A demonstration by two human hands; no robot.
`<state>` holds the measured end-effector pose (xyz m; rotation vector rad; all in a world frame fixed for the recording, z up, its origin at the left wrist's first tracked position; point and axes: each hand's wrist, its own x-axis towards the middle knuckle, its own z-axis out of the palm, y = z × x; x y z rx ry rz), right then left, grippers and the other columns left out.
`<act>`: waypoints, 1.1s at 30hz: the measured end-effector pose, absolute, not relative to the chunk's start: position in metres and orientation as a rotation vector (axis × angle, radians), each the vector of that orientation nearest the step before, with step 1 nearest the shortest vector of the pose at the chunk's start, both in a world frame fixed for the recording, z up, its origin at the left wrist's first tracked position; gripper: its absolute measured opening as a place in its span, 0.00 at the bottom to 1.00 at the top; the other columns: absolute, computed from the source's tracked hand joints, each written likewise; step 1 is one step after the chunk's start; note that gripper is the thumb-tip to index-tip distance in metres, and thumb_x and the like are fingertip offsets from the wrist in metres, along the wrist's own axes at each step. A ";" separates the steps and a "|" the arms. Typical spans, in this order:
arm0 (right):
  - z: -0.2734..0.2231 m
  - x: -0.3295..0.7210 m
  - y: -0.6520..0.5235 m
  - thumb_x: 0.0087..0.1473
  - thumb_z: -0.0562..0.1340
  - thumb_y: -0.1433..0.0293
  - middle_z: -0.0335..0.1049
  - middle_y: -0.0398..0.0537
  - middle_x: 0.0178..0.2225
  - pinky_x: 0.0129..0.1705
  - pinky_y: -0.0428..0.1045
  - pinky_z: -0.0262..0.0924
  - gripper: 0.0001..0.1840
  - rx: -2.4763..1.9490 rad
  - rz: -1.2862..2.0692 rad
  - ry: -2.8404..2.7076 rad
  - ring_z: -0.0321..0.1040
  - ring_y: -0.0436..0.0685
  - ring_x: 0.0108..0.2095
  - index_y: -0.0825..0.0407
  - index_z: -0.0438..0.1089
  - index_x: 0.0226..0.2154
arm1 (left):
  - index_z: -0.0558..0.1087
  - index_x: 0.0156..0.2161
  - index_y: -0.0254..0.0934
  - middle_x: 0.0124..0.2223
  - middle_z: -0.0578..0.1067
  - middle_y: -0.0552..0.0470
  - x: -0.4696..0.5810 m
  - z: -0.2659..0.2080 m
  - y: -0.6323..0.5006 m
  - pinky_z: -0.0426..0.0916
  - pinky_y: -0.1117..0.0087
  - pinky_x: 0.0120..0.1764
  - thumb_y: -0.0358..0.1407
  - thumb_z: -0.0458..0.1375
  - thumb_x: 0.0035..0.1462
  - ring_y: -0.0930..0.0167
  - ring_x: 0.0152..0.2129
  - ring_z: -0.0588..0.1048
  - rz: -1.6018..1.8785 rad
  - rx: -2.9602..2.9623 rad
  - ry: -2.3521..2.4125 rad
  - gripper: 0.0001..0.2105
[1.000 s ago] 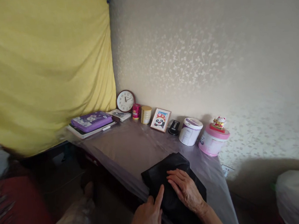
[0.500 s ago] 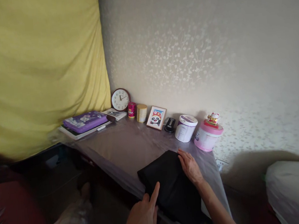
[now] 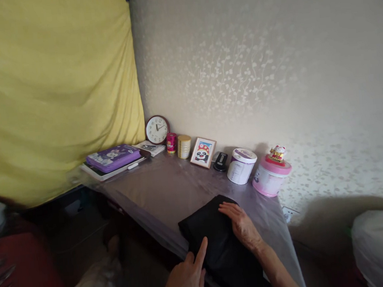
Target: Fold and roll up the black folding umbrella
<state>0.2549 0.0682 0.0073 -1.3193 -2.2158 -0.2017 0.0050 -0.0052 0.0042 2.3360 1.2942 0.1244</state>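
Note:
A folded black cloth [image 3: 216, 235] lies on the near part of the table; what kind of piece it is does not show. My right hand [image 3: 242, 224] rests flat on its upper right part, fingers stretched out and close together. At the cloth's lower left edge, my left hand [image 3: 186, 278] has its index finger straight across the top while the other fingers curl in at the edge. The cloth's lower end runs towards the bottom of the view, partly hidden by my right forearm.
On the table [image 3: 155, 187], along the wall, stand a clock [image 3: 157, 129], a pink can [image 3: 171, 143], a lidded jar [image 3: 184, 147], a panda picture frame [image 3: 203, 152], a black object [image 3: 220, 162], a white tub [image 3: 242, 166] and a pink tub [image 3: 271, 176] bearing a cat figurine [image 3: 277, 154]. A purple case [image 3: 114, 158] lies far left.
My right hand has slid a little left and down, from the cloth's upper right edge onto its top. The left hand keeps its place at the edge. The whole view has shifted slightly.

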 end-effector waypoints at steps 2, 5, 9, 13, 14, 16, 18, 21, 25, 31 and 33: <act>0.007 0.251 0.068 0.46 0.46 0.85 0.68 0.49 0.50 0.54 0.60 0.57 0.31 -1.369 -0.195 -2.241 0.59 0.57 0.54 0.50 0.68 0.48 | 0.35 0.64 0.43 0.44 0.72 0.42 0.005 0.005 -0.005 0.68 0.64 0.34 0.32 0.40 0.59 0.63 0.32 0.75 0.115 2.337 1.305 0.29; 0.004 0.262 0.070 0.45 0.46 0.85 0.65 0.51 0.52 0.53 0.59 0.59 0.31 -1.517 -0.278 -2.085 0.61 0.58 0.52 0.51 0.67 0.49 | 0.36 0.64 0.44 0.44 0.72 0.43 0.005 0.005 -0.006 0.68 0.66 0.35 0.33 0.41 0.59 0.65 0.33 0.75 0.130 2.332 1.304 0.29; 0.001 0.293 0.057 0.49 0.47 0.81 0.68 0.51 0.48 0.50 0.58 0.62 0.26 -1.545 -0.288 -1.971 0.66 0.57 0.47 0.50 0.67 0.47 | 0.34 0.64 0.45 0.44 0.72 0.44 0.005 0.003 -0.007 0.67 0.69 0.34 0.34 0.41 0.60 0.67 0.32 0.74 0.120 2.305 1.316 0.29; -0.004 0.319 0.020 0.54 0.48 0.75 0.69 0.48 0.47 0.44 0.53 0.67 0.19 -1.622 -0.227 -1.901 0.69 0.56 0.45 0.48 0.68 0.44 | 0.34 0.64 0.46 0.42 0.72 0.46 0.004 0.000 -0.009 0.66 0.68 0.34 0.34 0.39 0.61 0.67 0.31 0.74 0.170 2.339 1.326 0.28; -0.005 0.323 0.009 0.55 0.47 0.74 0.69 0.49 0.47 0.44 0.52 0.67 0.18 -1.643 -0.225 -1.890 0.69 0.56 0.45 0.48 0.67 0.44 | 0.34 0.64 0.45 0.41 0.72 0.46 0.004 0.000 -0.010 0.66 0.67 0.34 0.34 0.39 0.61 0.67 0.31 0.74 0.183 2.352 1.325 0.28; -0.009 0.328 -0.012 0.57 0.47 0.73 0.69 0.50 0.47 0.45 0.53 0.66 0.17 -1.679 -0.222 -1.875 0.68 0.56 0.45 0.48 0.67 0.44 | 0.35 0.64 0.45 0.40 0.72 0.46 0.003 0.000 -0.010 0.66 0.68 0.33 0.34 0.38 0.62 0.67 0.30 0.74 0.191 2.368 1.325 0.27; -0.012 0.329 -0.030 0.58 0.47 0.72 0.68 0.50 0.47 0.46 0.53 0.65 0.17 -1.703 -0.216 -1.863 0.68 0.56 0.46 0.49 0.66 0.45 | 0.35 0.64 0.44 0.41 0.72 0.47 0.002 0.000 -0.010 0.65 0.68 0.33 0.34 0.38 0.62 0.67 0.30 0.74 0.183 2.374 1.330 0.27; -0.016 0.321 -0.052 0.58 0.48 0.71 0.67 0.49 0.48 0.47 0.52 0.65 0.17 -1.741 -0.208 -1.849 0.67 0.56 0.47 0.47 0.65 0.47 | 0.34 0.64 0.45 0.41 0.72 0.48 0.002 -0.001 -0.009 0.65 0.68 0.32 0.34 0.38 0.62 0.67 0.29 0.74 0.186 2.383 1.327 0.27; -0.016 0.305 -0.068 0.58 0.50 0.70 0.64 0.49 0.52 0.50 0.53 0.64 0.18 -1.725 -0.191 -1.884 0.65 0.56 0.50 0.45 0.62 0.51 | 0.34 0.64 0.44 0.39 0.72 0.48 0.002 -0.002 -0.010 0.65 0.68 0.32 0.34 0.38 0.63 0.67 0.29 0.74 0.206 2.398 1.316 0.27; -0.011 0.284 -0.076 0.58 0.50 0.73 0.59 0.52 0.56 0.52 0.52 0.62 0.19 -1.632 -0.144 -1.997 0.60 0.57 0.54 0.47 0.63 0.51 | 0.34 0.64 0.43 0.39 0.72 0.49 0.001 -0.005 -0.009 0.65 0.67 0.33 0.34 0.38 0.62 0.67 0.30 0.74 0.200 2.390 1.307 0.27; -0.009 0.281 -0.077 0.58 0.49 0.74 0.58 0.52 0.57 0.53 0.51 0.62 0.19 -1.612 -0.118 -1.999 0.60 0.56 0.55 0.47 0.63 0.51 | 0.34 0.64 0.43 0.39 0.72 0.49 0.001 -0.006 -0.008 0.65 0.67 0.34 0.34 0.39 0.62 0.67 0.31 0.74 0.205 2.376 1.297 0.27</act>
